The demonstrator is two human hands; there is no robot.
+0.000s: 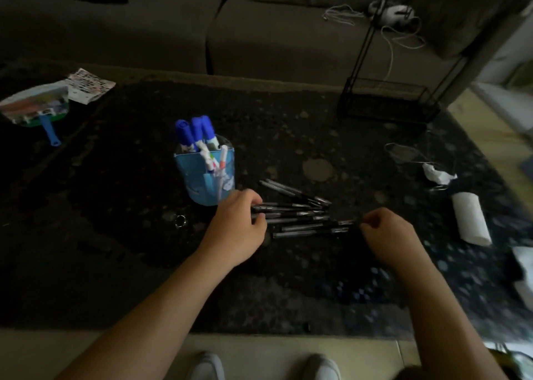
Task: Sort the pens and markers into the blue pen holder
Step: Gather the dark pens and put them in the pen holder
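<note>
The blue pen holder (202, 177) stands on the dark table and holds blue-capped markers (194, 131) and some thin white pens. Right of it, several black pens (300, 215) lie in a loose pile on the tabletop. My left hand (238, 226) is curled over the left ends of that pile, its fingers closed around a few pens. My right hand (389, 235) sits at the pile's right end, fingers pinched together by the pen tips; whether it grips one I cannot tell.
A metal ring (180, 221) lies left of my left hand. A marker pack with a blue handle (37, 105) is at the far left. A black wire rack (386, 99), crumpled tissue (437, 174) and a paper roll (470, 218) are to the right.
</note>
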